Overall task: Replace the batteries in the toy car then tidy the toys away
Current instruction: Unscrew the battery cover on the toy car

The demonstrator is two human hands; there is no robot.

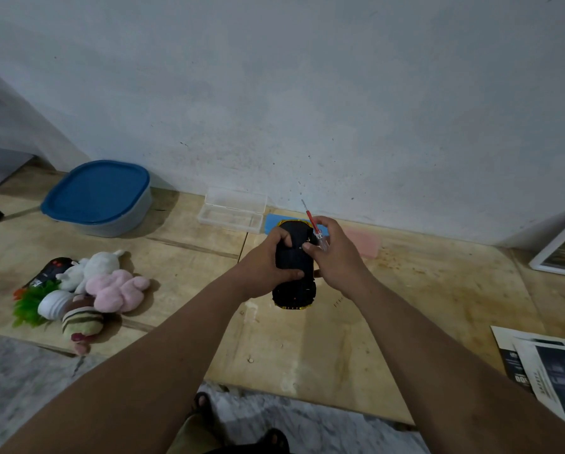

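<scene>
Over plywood, left hand [264,265] grips toy car [294,267]; right hand [335,253] pinches screwdriver [314,227].

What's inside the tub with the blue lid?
You can't tell. The tub by the wall is closed by its blue lid, which covers the whole top, and its pale walls hide whatever may be inside.

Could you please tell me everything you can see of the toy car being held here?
The toy car is turned underside up, showing a black, plastic-looking base with yellow trim at both ends. The left hand grips its left side; the right hand, holding a red-handled screwdriver, touches its base with a fingertip. It is held above the wooden boards.
</scene>
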